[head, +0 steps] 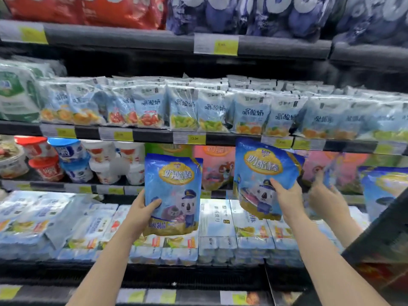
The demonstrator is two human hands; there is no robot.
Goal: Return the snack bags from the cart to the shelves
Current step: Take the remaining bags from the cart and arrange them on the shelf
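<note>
I hold two blue snack bags with a cartoon koala, upright in front of the chilled shelves. My left hand (144, 209) grips the lower left edge of the left blue bag (174, 188), thumb on its front. Further right and a little higher, my right hand (287, 195) grips the right blue bag (262, 171), which tilts slightly left. Both bags hang level with the shelf of pink and green pouches (217, 166). No cart is in view.
White-blue yogurt packs (217, 219) fill the lower shelf under the bags. Cups (72, 160) stand to the left, and small blue sachets (183, 109) line the shelf above. At the far right a blurred hand with a blue bag (329, 191) looks like a reflection. A dark slanted panel (379, 246) juts in at lower right.
</note>
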